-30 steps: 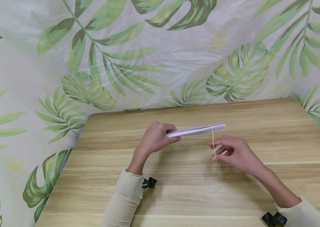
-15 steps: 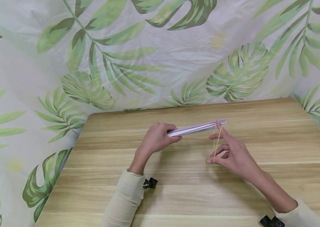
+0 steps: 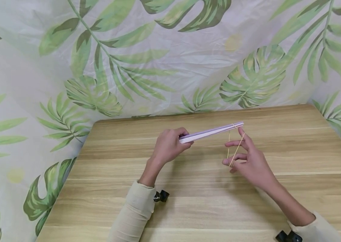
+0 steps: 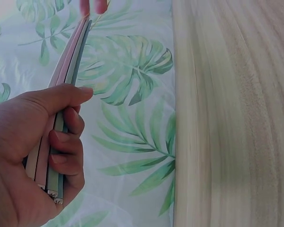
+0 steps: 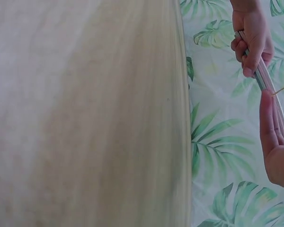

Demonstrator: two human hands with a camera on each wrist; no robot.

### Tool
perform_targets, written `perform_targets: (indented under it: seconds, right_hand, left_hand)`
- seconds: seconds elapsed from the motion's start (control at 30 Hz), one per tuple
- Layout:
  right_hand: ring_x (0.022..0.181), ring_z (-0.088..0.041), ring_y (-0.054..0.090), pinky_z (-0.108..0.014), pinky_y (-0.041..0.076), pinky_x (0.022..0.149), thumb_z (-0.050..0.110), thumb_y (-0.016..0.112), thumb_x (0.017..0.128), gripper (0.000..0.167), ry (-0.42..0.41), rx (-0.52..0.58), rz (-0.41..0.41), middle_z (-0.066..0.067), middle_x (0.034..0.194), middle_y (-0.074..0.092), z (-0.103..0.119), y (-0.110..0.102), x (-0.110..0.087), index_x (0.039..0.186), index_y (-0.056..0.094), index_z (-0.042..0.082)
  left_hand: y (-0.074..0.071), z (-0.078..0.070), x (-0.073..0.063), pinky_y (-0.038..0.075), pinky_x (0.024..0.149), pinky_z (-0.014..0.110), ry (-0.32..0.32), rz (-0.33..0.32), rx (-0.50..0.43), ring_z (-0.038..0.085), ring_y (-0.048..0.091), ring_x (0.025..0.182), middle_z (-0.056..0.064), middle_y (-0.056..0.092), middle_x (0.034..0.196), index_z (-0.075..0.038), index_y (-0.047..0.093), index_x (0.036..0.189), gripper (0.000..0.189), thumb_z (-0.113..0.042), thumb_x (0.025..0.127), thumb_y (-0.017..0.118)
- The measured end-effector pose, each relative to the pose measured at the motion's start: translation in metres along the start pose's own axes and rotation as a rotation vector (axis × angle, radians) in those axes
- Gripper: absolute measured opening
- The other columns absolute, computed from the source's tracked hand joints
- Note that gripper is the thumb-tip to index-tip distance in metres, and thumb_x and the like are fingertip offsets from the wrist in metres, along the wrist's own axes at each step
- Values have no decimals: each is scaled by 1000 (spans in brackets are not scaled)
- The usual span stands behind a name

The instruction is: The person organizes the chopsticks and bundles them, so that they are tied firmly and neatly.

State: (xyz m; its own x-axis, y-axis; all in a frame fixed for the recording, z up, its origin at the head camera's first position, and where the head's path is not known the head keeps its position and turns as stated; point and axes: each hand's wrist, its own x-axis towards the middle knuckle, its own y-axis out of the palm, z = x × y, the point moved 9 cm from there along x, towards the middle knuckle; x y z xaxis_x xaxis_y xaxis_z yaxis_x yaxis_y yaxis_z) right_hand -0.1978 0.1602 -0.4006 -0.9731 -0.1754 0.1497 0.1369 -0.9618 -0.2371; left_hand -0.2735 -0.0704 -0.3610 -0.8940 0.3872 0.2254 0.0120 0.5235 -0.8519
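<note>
My left hand (image 3: 169,144) grips a bundle of chopsticks (image 3: 211,132) by their thick ends, thumb along one side. In the left wrist view the chopsticks (image 4: 65,71) are pale, pink, green and blue-grey, tapering away from the palm. Their thin ends point right and slightly up, over the table. A thin yellow rubber band (image 3: 237,149) crosses those thin ends and is stretched over the spread, bent fingers of my right hand (image 3: 252,163). The right index fingertip is right at the tips. In the right wrist view the band (image 5: 282,88) runs taut between fingers.
Below both hands lies a wood-grain table (image 3: 188,208). A leaf-patterned cloth (image 3: 194,67) hangs behind it and at the sides. Each sleeve cuff carries a small black camera mount (image 3: 161,196).
The chopsticks' thin ends have tilted upward. My right index finger has lifted to the tips, and the rubber band has gone from a narrow hanging loop to a wide stretched one crossing at the chopsticks.
</note>
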Motion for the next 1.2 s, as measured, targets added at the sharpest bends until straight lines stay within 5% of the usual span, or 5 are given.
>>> perform_targets:
  seconds: [0.23,0.4,0.77,1.2]
  right_hand:
    - [90,-14,79,-37,65,68,14,70,106,79,99,193,3,6,127,68,-14,-12,5,169,23,8]
    - [87,-11,74,-31,63,64,15,64,108,65,126,319,-8,6,119,70,-18,-18,7,161,30,-1]
    - [78,-9,70,-22,56,60,14,57,111,33,92,510,-5,4,111,70,-15,-28,10,144,57,19]
    - [74,-7,68,-22,55,58,11,62,109,31,103,467,-8,5,107,69,-19,-30,10,138,61,19]
  left_hand:
    - [-2,-3,0,42,61,27,68,-11,-29,11,57,65,-2,78,84,-16,80,100,14,-24,90,87]
    - [-4,-2,0,46,64,27,115,0,-71,10,59,67,-2,79,87,-17,82,102,15,-24,90,88]
    - [-2,-3,0,50,66,25,175,45,-118,5,62,69,-3,80,89,-16,84,101,14,-19,89,88]
    - [1,-4,-2,50,67,25,195,113,-108,5,61,69,-3,80,89,-15,84,100,13,-18,88,90]
